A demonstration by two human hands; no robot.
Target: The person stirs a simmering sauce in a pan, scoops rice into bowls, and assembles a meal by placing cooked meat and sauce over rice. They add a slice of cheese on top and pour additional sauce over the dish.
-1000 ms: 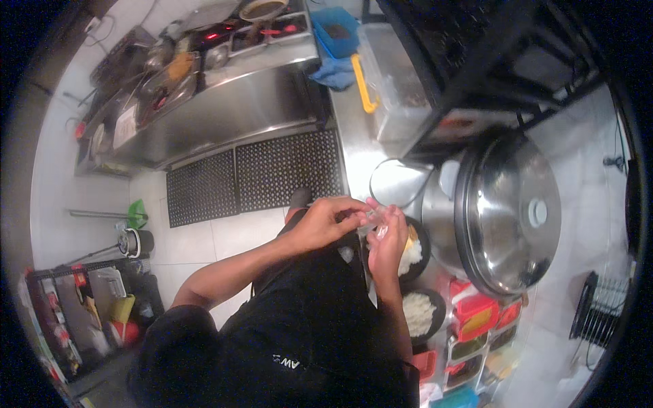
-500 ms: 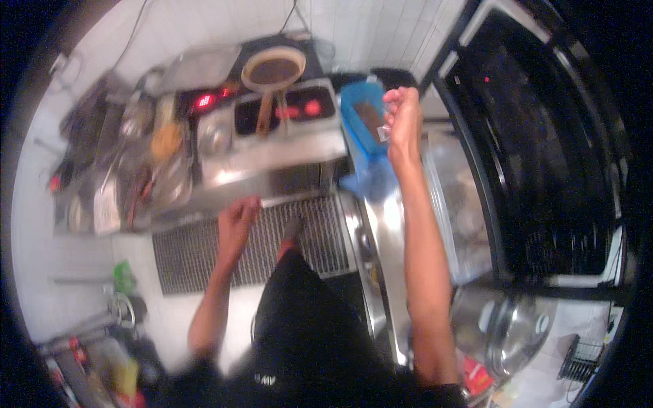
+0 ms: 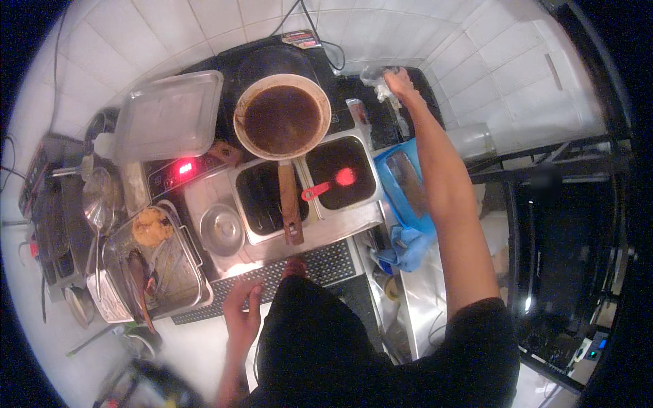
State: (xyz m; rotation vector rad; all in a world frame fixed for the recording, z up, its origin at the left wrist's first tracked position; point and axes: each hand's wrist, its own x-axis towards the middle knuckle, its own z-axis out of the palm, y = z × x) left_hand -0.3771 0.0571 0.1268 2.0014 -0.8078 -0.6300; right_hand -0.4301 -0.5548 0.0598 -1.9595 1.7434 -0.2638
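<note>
My right hand (image 3: pixel 401 83) reaches far out to the back right, over a black surface by the wall. Its fingers are closed at a crumpled piece of clear plastic (image 3: pixel 373 75); a small whitish bit (image 3: pixel 382 92) shows just under them. Low in front of the counter, my left hand (image 3: pixel 241 309) hangs with nothing in it, thumb apart and fingers loosely bent. Between the hands stands a pan of brown liquid (image 3: pixel 282 121), its wooden handle pointing toward me. Below it, a red spoon (image 3: pixel 328 185) lies over one of two dark wells (image 3: pixel 340 151) in the steel counter.
A blue tub (image 3: pixel 393 200) with a blue cloth (image 3: pixel 408 248) stands right of the wells. At left are a steel tray (image 3: pixel 199 255) of utensils, a steel bowl (image 3: pixel 222 230) and a clear lid (image 3: pixel 170 115). Black shelving (image 3: pixel 544 224) rises at right.
My right hand has moved from above the blue tub to the black surface behind it. My left hand has dropped lower. The view has shifted closer to the counter.
</note>
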